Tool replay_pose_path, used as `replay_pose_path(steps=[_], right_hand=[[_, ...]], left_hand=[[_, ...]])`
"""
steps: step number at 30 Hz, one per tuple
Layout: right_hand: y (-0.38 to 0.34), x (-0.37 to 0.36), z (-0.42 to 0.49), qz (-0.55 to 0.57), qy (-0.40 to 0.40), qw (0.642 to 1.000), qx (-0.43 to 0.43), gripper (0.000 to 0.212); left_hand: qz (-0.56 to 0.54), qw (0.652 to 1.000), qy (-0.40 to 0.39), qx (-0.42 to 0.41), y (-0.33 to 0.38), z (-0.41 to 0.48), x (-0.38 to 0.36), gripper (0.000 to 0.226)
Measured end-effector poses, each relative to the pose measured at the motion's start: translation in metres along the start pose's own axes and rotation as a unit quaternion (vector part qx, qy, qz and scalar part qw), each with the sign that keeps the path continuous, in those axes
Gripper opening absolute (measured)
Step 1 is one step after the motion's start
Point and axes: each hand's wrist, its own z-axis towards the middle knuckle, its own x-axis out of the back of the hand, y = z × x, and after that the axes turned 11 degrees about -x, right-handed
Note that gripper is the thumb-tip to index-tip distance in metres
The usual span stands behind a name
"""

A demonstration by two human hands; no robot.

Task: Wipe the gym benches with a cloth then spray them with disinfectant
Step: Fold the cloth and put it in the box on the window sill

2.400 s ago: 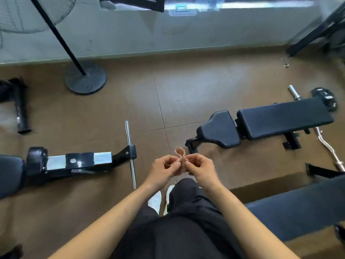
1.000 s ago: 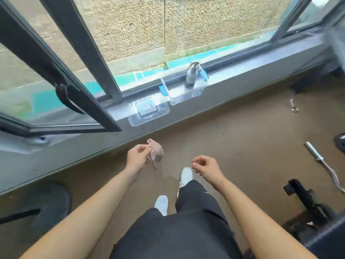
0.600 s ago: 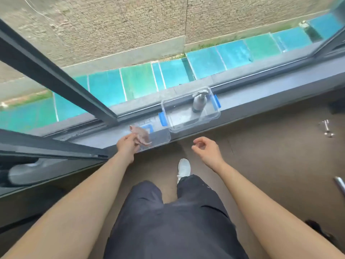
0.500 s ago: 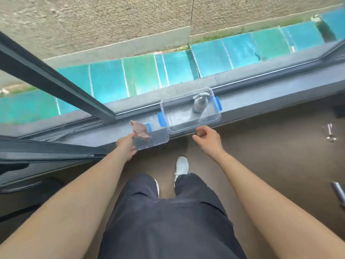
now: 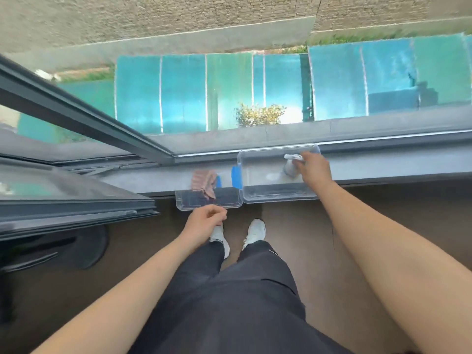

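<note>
At one o'clock, inside the clear plastic tub, the grey spray bottle is gripped by the right hand; the overhanging tub could be tipped off. The left hand is loosely curled, empty.

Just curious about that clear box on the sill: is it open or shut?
Open. The clear box has no lid on; the right hand reaches inside to the spray bottle.

left hand: low, loosely curled, empty, arm half bent | right hand: arm stretched forward, fingers curled, apparently closed around something partly hidden | both forearms bare | legs upright, standing
</note>
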Motion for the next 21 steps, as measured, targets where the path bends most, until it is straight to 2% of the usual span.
replay_pose_path(steps=[3, 5, 9, 11, 14, 17, 19, 21], right_hand=[[-0.001, 0.020, -0.006, 0.002, -0.003, 1.000, 0.019, 0.031], [0.002, 0.029, -0.022, 0.041, 0.014, 0.999, 0.021, 0.031], [0.006, 0.042, -0.067, 0.236, 0.042, 0.970, -0.031, 0.037], [0.007, 0.051, -0.089, 0.344, 0.048, 0.936, -0.056, 0.035], [0.008, 0.061, -0.123, 0.494, 0.042, 0.864, -0.088, 0.021], [0.006, 0.065, -0.161, 0.570, 0.024, 0.814, -0.110, 0.017], [0.004, 0.063, -0.189, 0.605, 0.028, 0.786, -0.128, 0.018], [-0.001, 0.058, -0.216, 0.644, 0.048, 0.747, -0.154, 0.020]], left_hand=[[0.054, 0.997, -0.005, -0.046, 0.010, 0.000, 0.004, 0.011], [0.086, 0.992, -0.007, -0.088, 0.019, 0.002, 0.008, 0.012], [0.112, 0.983, -0.025, -0.143, 0.037, 0.019, 0.012, 0.020], [0.158, 0.970, -0.043, -0.180, 0.046, 0.029, 0.009, 0.033], [0.233, 0.937, -0.077, -0.247, 0.064, 0.036, 0.004, 0.063], [0.300, 0.896, -0.141, -0.296, 0.079, 0.038, 0.002, 0.096], [0.328, 0.869, -0.198, -0.314, 0.083, 0.035, 0.001, 0.102], [0.327, 0.853, -0.251, -0.321, 0.082, 0.030, -0.001, 0.093]])
